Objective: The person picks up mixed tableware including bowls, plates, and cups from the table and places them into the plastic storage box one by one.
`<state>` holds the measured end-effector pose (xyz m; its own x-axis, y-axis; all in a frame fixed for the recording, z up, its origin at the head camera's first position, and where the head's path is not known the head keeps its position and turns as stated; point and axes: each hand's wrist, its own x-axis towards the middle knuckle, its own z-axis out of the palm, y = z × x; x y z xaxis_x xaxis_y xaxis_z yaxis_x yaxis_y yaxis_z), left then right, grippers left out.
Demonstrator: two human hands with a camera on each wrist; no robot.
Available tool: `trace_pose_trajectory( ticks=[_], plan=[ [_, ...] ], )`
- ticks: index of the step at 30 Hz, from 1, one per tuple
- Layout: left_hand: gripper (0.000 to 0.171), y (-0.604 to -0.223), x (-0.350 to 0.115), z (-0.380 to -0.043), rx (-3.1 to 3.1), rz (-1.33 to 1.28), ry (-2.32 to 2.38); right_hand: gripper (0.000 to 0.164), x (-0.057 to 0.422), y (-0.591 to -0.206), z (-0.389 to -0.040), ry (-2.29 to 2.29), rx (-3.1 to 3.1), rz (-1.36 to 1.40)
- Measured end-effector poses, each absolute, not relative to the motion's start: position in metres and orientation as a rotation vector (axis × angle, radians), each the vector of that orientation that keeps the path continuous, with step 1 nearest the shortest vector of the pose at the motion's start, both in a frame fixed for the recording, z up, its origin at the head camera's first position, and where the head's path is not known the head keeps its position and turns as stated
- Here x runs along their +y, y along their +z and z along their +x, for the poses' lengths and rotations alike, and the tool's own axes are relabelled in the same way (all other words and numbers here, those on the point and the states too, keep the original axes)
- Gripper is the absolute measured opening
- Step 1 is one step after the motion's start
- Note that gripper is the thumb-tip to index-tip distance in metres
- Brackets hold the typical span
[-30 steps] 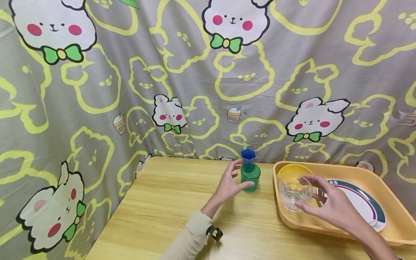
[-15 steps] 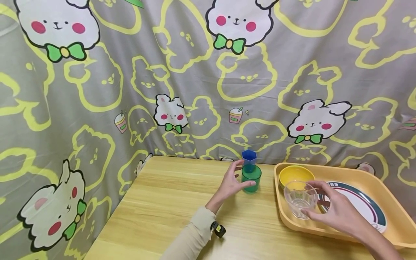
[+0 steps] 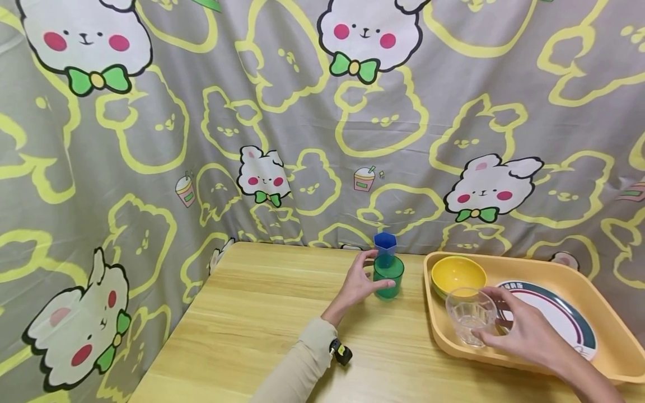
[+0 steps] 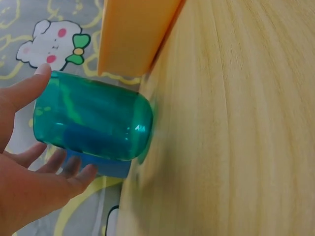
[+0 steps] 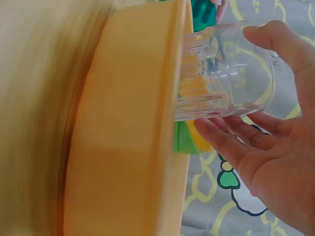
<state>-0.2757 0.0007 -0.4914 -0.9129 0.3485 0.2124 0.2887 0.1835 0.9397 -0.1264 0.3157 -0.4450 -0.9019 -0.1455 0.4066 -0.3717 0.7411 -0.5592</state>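
My left hand (image 3: 355,286) is around a green see-through cup (image 3: 391,284) standing on the table, its thumb on the near side and curled fingers on the far side. Close behind that cup is a blue six-sided cup (image 3: 385,242), partly hidden. My right hand (image 3: 526,327) grips a clear drinking glass (image 3: 471,319) between thumb and fingers, within the outline of an orange tray (image 3: 443,341). In the right wrist view the tray wall (image 5: 128,113) hides the base of the clear glass (image 5: 231,69), so whether it touches the tray floor I cannot tell.
Inside the tray a yellow bowl (image 3: 459,274), green on its outside, stands at the back left corner. A white plate (image 3: 556,313) with a dark green rim lies to its right. The wooden table (image 3: 252,313) ends at a patterned curtain (image 3: 302,123).
My right hand has brought the clear glass slightly right and toward me, uncovering more of the yellow bowl. The left hand and the green cup have stayed nearly still.
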Motion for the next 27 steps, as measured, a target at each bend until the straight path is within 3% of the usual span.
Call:
trace_pose_trajectory(
  ticks=[27],
  plan=[
    [0.078, -0.496, 0.009, -0.277, 2.388, 0.566, 1.861, 0.076, 0.325, -0.473, -0.125, 1.124, -2.634, 0.366]
  ],
)
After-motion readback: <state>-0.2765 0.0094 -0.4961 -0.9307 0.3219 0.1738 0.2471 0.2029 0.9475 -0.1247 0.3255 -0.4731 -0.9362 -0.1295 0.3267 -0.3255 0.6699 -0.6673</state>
